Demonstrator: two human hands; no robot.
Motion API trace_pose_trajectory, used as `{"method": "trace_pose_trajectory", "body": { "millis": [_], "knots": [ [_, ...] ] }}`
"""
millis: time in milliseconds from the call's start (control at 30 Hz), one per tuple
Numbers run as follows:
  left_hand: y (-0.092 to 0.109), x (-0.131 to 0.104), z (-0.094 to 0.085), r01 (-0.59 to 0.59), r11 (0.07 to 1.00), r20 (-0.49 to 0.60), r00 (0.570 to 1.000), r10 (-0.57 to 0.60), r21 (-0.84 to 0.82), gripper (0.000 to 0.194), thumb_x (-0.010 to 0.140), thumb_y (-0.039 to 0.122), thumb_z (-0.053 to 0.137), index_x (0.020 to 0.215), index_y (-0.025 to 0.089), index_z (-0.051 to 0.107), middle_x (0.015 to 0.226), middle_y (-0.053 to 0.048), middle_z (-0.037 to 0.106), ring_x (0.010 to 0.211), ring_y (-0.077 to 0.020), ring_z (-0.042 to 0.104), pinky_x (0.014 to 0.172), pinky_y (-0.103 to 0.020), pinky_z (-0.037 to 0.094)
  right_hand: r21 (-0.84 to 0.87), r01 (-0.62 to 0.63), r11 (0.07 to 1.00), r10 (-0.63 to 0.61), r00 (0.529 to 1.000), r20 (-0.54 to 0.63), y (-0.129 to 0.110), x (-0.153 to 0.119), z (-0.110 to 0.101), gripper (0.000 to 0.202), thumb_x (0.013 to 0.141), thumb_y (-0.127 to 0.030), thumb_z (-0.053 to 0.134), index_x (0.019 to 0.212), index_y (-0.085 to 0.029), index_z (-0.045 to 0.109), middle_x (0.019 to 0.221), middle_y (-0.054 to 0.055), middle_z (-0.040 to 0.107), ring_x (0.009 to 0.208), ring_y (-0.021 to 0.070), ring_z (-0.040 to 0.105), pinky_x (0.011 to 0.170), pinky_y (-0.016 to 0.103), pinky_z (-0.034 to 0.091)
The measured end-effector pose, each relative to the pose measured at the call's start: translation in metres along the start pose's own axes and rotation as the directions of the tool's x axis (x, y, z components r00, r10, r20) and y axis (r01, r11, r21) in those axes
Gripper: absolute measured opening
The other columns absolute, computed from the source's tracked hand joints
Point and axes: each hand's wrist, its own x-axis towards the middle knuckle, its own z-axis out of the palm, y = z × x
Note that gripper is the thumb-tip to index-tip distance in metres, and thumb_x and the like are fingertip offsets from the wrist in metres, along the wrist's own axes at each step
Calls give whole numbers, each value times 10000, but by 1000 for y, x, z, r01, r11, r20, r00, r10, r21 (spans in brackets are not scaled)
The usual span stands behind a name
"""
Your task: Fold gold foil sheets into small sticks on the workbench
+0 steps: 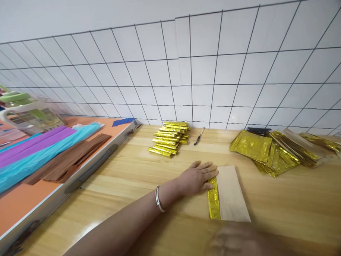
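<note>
A sheet of paper with a plain tan face lies on the wooden table, its left edge folded over into a gold foil strip. My left hand is flat, fingers stretched out, with the fingertips resting on the top of that gold strip. A silver bangle circles the left wrist. Just below the sheet's near edge is my right hand, smeared by motion, so its fingers cannot be made out.
Several narrow gold foil rolls are piled near the tiled wall. A pen lies right of them. Stacked gold foil sheets spread across the right. On the left, an orange surface holds blue, purple and brown crepe paper.
</note>
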Motion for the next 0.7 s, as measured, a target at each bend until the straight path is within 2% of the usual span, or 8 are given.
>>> {"method": "trace_pose_trajectory", "body": {
  "millis": [67,133,167,267,400,567,633,700],
  "knots": [
    [-12,10,-4,-122,992,65,990,123,-18,545,918,513,341,1407,287,259,1454,-4,332,1384,-205,172,1095,-419,161,-61,-72,996,59,978,-202,22,-7,-24,294,897,-290,430,1124,-291,616,1057,16,689,998,168,615,869,278,497],
    [-23,22,-10,-213,977,94,972,213,-17,549,904,533,358,1397,304,281,1450,11,340,1389,-208,153,1093,-417,164,-106,-312,944,252,891,-379,51,-14,-43,308,912,-262,391,1115,-273,621,1072,37,678,988,177,616,854,308,501],
    [-27,28,-12,-248,969,105,963,247,-6,539,898,527,380,1386,310,308,1439,13,359,1389,-205,154,1089,-409,172,-126,-383,915,306,864,-399,67,-16,-50,312,907,-291,404,1138,-257,612,1103,52,664,1015,196,604,874,341,492],
    [-31,48,-20,-335,941,109,938,328,50,455,882,465,464,1314,327,426,1392,23,433,1378,-196,195,1071,-385,205,-110,-465,878,395,836,-380,106,-13,-52,380,905,-338,390,1237,-238,547,1198,64,615,1117,222,548,933,398,459],
    [-25,56,-30,-353,929,71,935,347,110,371,869,423,503,1209,276,528,1304,-31,522,1285,-187,362,990,-322,307,-11,-438,899,414,858,-302,136,-1,-33,452,912,-301,348,1345,-204,429,1258,81,574,1147,210,530,934,384,456],
    [7,23,-22,-213,968,26,977,212,133,261,922,343,420,1077,209,581,1122,-74,616,1082,-183,518,912,-303,376,-141,-315,939,275,930,-245,148,0,-15,426,895,-241,359,1297,-201,492,1322,84,520,1214,214,463,1019,429,361],
    [30,3,-12,-127,981,-9,992,129,145,285,936,290,382,1148,189,544,1190,-96,582,1134,-185,497,941,-306,368,-199,-315,928,271,937,-219,145,-2,-15,426,894,-226,355,1297,-213,494,1355,70,487,1244,207,428,1031,431,340],
    [51,-18,-4,-33,988,-40,998,40,154,398,937,347,361,1261,139,463,1312,-131,493,1240,-223,414,997,-346,329,-233,-337,912,291,933,-209,141,-2,-18,426,901,-228,343,1302,-225,487,1361,56,482,1253,197,414,1025,423,343]
  ]
}}
